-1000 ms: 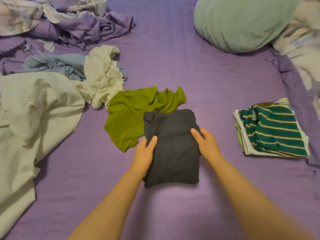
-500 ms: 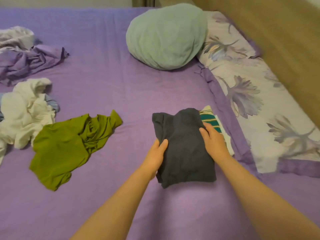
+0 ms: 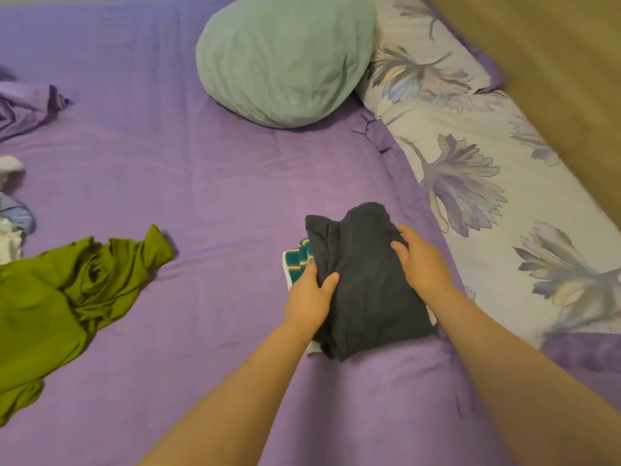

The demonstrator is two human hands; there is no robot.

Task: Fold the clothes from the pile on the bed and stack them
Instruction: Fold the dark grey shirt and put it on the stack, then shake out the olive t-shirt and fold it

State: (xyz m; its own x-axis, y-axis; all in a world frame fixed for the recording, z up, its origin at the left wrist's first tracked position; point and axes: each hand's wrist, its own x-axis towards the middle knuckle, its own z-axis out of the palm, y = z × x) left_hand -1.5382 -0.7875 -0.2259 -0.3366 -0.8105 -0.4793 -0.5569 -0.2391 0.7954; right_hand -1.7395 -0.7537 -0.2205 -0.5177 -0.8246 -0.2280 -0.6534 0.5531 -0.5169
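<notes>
Both hands — left hand (image 3: 311, 297), right hand (image 3: 421, 264) — are gripping the folded dark grey garment (image 3: 366, 287) lying atop the green-striped folded shirt (image 3: 297, 262).

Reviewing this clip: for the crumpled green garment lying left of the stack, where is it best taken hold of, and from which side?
Probably at the narrow sleeve-like end of the green garment, coming from the right, the side nearer the hands. That end sticks out alone on bare sheet, while the rest lies bunched and runs out of frame at the left, so its other edges cannot be judged.
</notes>
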